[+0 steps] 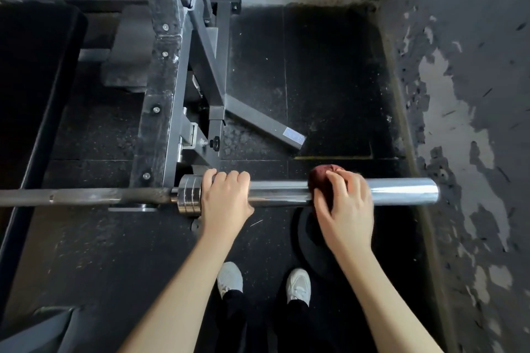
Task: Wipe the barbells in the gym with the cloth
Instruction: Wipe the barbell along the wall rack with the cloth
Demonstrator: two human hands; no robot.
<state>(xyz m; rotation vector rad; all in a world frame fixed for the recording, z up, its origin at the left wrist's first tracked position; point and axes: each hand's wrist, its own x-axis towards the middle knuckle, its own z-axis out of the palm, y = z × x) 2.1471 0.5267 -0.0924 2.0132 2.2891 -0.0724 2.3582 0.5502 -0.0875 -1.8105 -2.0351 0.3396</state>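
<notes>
Left hand [225, 198] curled over shiny chrome barbell sleeve [401, 190] beside its collar, right hand [347, 203] further out clutching bunched dark-red cloth [322, 180] pressed against the sleeve under its fingers.

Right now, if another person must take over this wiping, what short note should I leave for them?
Left hand: grips the sleeve next to the collar.
Right hand: holds the cloth against the sleeve, about mid-length.
Things: the shaft lies on the rack and runs off to the left. A plate lies on the floor below the right hand.
Done: the picture does not show which parts are wiped.
Left, probably: the sleeve end right of the cloth, the part under the left hand, the collar and the shaft.
</notes>
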